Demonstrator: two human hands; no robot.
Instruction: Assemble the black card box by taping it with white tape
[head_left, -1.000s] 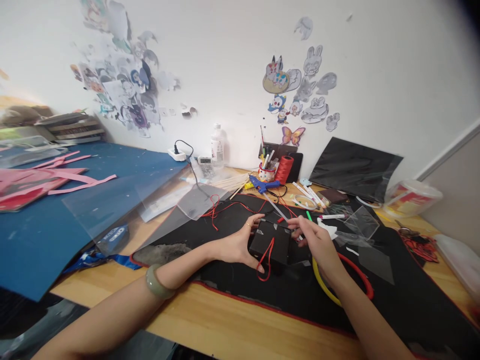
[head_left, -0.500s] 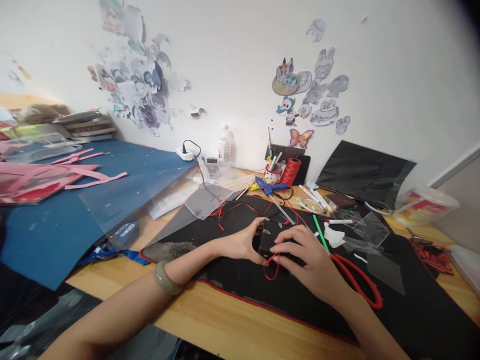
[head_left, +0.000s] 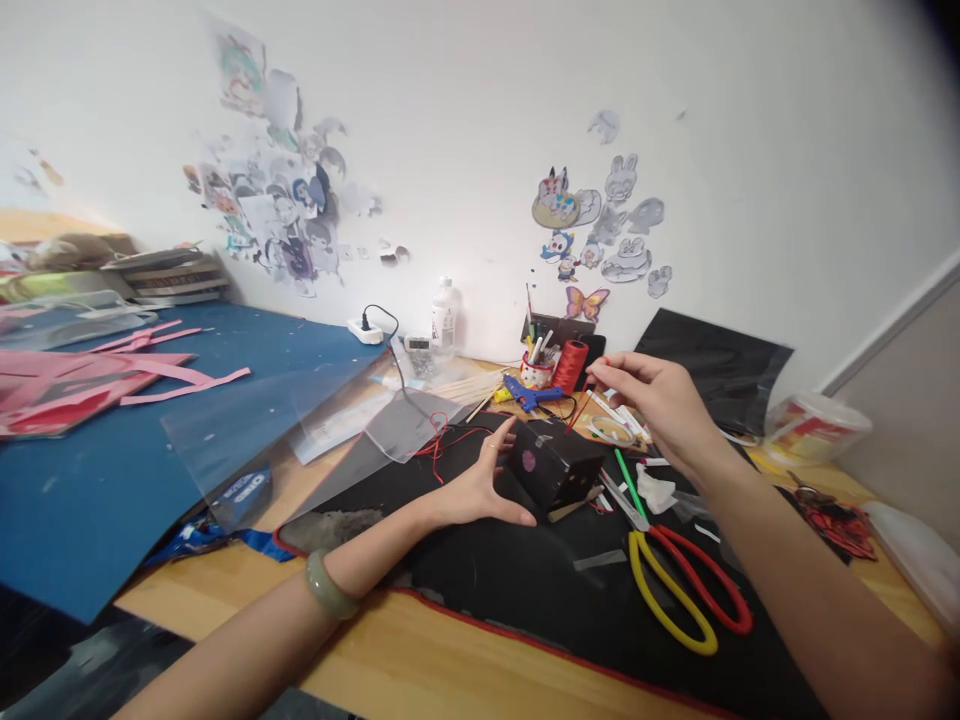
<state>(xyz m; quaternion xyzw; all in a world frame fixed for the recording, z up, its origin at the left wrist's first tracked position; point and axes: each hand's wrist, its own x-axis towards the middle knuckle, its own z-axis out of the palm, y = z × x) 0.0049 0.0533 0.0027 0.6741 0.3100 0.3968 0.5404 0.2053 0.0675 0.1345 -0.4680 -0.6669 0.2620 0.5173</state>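
A small black box (head_left: 559,465) stands on the black mat (head_left: 480,575), its corner toward me. Beside its left face, my left hand (head_left: 480,485) is open, thumb and fingers spread. Raised above and to the right of the box, my right hand (head_left: 652,400) pinches a red cord (head_left: 577,412), which runs down toward the box top; where it ends there I cannot tell. Scissors (head_left: 675,590) with one red and one yellow handle lie right of the box. Near them is a green stick (head_left: 630,482).
Behind the box are a blue glue gun (head_left: 529,393), a pen cup (head_left: 536,374), a red thread spool (head_left: 570,366) and a bottle (head_left: 444,315). Clear plastic sheets (head_left: 409,425) lie to the left. A plastic tub (head_left: 816,428) and black sheet (head_left: 697,365) are at the right.
My right hand has risen from the box, drawing the red cord upward. My left hand has opened a little beside the box. The view has shifted, and the scissors' yellow handle now shows.
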